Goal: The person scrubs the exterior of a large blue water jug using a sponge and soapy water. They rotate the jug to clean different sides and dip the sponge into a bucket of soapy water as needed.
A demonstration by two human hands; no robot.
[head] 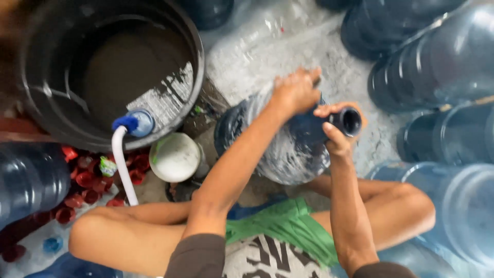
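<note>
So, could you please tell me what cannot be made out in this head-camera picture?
- Inside of the big blue bottle: head view, hidden by suds, motion blur and the left hand.
- What the left hand presses on the bottle: hidden under the palm.
- The right hand grips the bottle's neck; its fingertips are hidden behind it.
- Bottom of the black tub: too dark.
- Neighbouring bottles: cut off by the edges.

— What sort of place is this?

— A water-refilling yard or wash area, worked at floor level. Big blue water jugs (437, 56) crowd the right side and the left edge of the frame.

— Anything else?

— A large dark tub (110, 67) at upper left with a white hose (123, 170) leading into it, a heap of red bottle caps (87, 180) at lower left, and a wet concrete floor (288, 46).
</note>
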